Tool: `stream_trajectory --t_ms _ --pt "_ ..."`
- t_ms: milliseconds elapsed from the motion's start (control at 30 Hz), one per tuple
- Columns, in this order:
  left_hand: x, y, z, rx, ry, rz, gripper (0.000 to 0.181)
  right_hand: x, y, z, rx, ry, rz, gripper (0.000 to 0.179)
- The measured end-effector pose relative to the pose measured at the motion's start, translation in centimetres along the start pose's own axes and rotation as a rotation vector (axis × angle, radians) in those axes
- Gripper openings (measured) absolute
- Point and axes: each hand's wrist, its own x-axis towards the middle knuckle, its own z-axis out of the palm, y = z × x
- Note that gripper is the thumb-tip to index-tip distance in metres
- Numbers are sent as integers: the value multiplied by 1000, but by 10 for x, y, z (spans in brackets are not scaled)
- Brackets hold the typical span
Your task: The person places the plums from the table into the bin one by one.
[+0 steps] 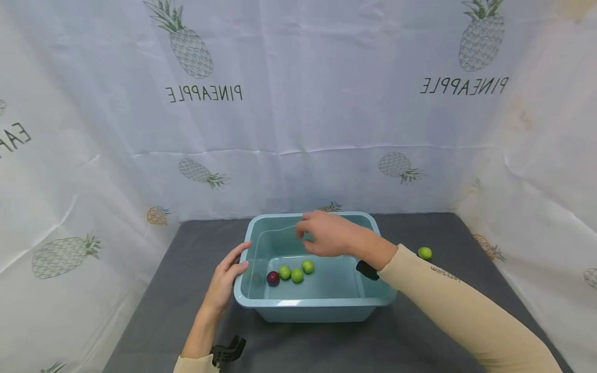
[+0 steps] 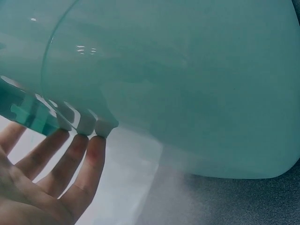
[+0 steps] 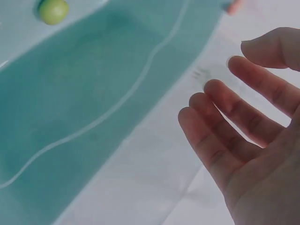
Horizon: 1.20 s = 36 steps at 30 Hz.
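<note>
A light-blue plastic basin [image 1: 317, 314] stands on the dark table. On its floor, toward the left, lie a dark red round fruit [image 1: 272, 278] and three small green ones, the rearmost green fruit [image 1: 308, 266] nearest the middle. My left hand [image 1: 223, 284] holds the basin's left rim; in the left wrist view its fingertips [image 2: 97, 140] touch the underside of the rim. Over the back part of the basin hovers my right hand [image 1: 332, 233], fingers loosely bent and apart. Nothing lies between them in the right wrist view, where a green fruit [image 3: 53, 11] shows in the basin.
One more green fruit [image 1: 425, 253] lies on the dark tabletop [image 1: 186, 269], right of the basin and beyond the right forearm. A white cloth printed with pineapples [image 1: 298, 114] hangs behind the table and along both sides.
</note>
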Motion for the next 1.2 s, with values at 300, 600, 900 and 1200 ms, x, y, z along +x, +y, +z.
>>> stream_trajectory --t_ms 300,600,900,1200 --pt "0 -1 0 -11 -16 10 44 -42 10 -27 147 166 65 15" --pt "-1 -1 -1 -12 -9 -9 45 -82 28 -32 273 352 84 13" --pt "1 0 2 6 -9 -6 45 -130 53 -22 297 529 245 17" --pt "1 -2 0 -1 -10 -17 45 -160 86 2 329 699 360 22"
